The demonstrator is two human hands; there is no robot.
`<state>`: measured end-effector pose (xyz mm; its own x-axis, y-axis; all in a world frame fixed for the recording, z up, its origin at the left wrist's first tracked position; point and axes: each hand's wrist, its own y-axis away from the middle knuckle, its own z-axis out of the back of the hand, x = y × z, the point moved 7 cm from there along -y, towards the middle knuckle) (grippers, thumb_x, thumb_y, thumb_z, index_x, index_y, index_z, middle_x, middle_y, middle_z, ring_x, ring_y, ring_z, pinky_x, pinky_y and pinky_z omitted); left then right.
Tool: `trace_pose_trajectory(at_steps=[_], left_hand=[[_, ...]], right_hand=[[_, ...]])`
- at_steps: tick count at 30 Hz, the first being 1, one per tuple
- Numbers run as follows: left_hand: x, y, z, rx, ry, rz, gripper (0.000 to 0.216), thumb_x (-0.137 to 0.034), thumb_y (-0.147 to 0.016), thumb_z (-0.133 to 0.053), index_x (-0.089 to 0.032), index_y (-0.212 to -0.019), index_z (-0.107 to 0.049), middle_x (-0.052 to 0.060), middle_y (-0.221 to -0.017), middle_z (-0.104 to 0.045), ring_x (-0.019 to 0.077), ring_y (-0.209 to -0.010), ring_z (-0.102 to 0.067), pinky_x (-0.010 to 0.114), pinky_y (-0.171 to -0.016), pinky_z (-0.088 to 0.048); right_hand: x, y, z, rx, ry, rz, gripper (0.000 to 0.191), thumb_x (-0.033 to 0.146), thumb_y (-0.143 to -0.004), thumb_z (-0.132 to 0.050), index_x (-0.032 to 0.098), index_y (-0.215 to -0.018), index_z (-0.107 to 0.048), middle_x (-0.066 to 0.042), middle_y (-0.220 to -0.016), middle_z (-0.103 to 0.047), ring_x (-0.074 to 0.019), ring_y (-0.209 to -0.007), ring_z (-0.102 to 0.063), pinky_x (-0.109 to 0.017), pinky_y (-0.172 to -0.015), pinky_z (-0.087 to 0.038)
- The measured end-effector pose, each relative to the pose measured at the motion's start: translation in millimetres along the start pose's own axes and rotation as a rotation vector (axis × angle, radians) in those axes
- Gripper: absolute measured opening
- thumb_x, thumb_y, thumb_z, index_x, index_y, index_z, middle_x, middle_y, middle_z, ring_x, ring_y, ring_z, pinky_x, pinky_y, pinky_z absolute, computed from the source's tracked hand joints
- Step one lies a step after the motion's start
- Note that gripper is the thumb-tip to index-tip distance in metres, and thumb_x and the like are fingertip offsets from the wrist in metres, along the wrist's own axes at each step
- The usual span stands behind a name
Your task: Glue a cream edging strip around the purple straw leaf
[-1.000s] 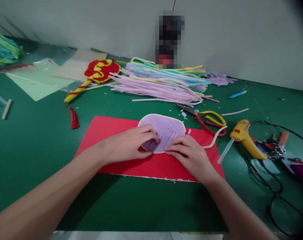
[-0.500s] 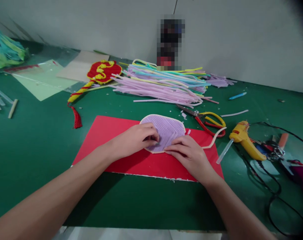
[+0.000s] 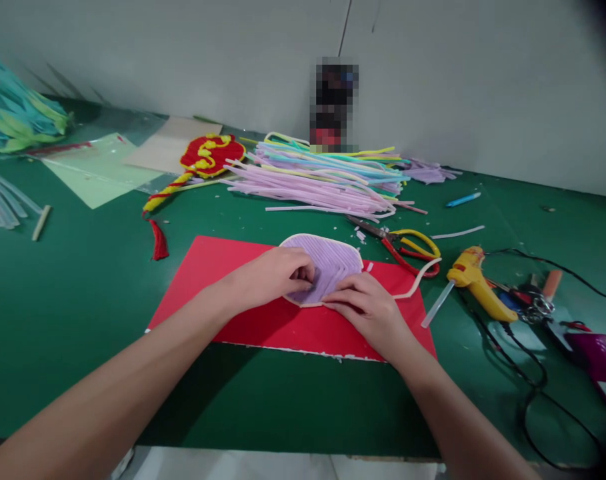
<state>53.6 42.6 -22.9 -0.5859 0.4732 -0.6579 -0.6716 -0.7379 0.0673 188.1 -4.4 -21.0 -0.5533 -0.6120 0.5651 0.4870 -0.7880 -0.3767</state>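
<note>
A rounded purple panel [image 3: 325, 257] of pipe cleaners laid side by side, edged in cream, lies on a red board [image 3: 223, 280]. My left hand [image 3: 287, 273] has its fingers curled together over the panel's left part; its fingertips touch the surface. At the lower right edge, my right hand [image 3: 365, 303] pinches the rim with thumb and fingers. From beyond that hand, the loose tail of a cream pipe cleaner [image 3: 415, 287] bends up to the right. Scissors [image 3: 407, 248] with red and yellow handles lie just behind the board's right side.
Bundled pastel pipe cleaners [image 3: 317, 177] lie behind the board, with a red and yellow fan [image 3: 213, 157] left of them. A yellow glue gun [image 3: 483, 283] and its black cord occupy the right side. Clear glue sticks [image 3: 5, 200] are at far left.
The camera view has shifted slightly, bringing more of the purple item at right into sight. Both hands keep nearly the same place on the panel.
</note>
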Motion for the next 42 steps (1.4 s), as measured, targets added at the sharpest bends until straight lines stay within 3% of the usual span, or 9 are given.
trace_pose_trajectory(at_steps=[5,11,20,42], left_hand=[[-5.0,1.8,0.6,-0.001,-0.039,-0.012,0.014,-0.012,-0.083,-0.046,-0.018,-0.083,-0.059,0.000,-0.087,-0.061,0.0139,-0.081,-0.054,0.026,-0.070,-0.041],[-0.8,0.1,-2.8,-0.003,-0.008,0.039,0.004,-0.016,-0.079,-0.055,-0.017,-0.079,-0.059,0.001,-0.081,-0.060,0.0143,-0.076,-0.053,0.026,-0.065,-0.040],[-3.2,5.2,-1.3,-0.064,0.000,-0.005,0.001,-0.018,-0.079,-0.056,-0.018,-0.079,-0.057,-0.001,-0.079,-0.057,0.0136,-0.073,-0.051,0.025,-0.062,-0.039],[-2.6,3.8,-5.7,-0.123,-0.061,-0.002,0.005,-0.018,-0.081,-0.058,-0.018,-0.078,-0.055,-0.001,-0.080,-0.055,0.0124,-0.071,-0.050,0.024,-0.061,-0.036]], right_hand=[[-0.6,-0.6,-1.3,-0.017,-0.003,0.005,0.015,0.020,-0.087,-0.059,0.024,-0.089,-0.073,-0.004,-0.085,-0.066,-0.0174,-0.084,-0.060,-0.035,-0.077,-0.051],[0.3,-0.8,-1.0,-0.020,0.007,0.019,0.014,0.020,-0.087,-0.059,0.022,-0.089,-0.073,-0.004,-0.084,-0.066,-0.0173,-0.083,-0.059,-0.033,-0.076,-0.051],[2.7,0.1,-0.1,-0.029,0.037,0.029,0.015,0.021,-0.087,-0.058,0.024,-0.089,-0.073,-0.004,-0.084,-0.067,-0.0174,-0.082,-0.061,-0.034,-0.075,-0.052],[3.1,0.8,-0.2,-0.028,0.034,0.016,0.015,0.020,-0.088,-0.057,0.022,-0.090,-0.072,-0.005,-0.085,-0.066,-0.0172,-0.084,-0.059,-0.032,-0.076,-0.050]])
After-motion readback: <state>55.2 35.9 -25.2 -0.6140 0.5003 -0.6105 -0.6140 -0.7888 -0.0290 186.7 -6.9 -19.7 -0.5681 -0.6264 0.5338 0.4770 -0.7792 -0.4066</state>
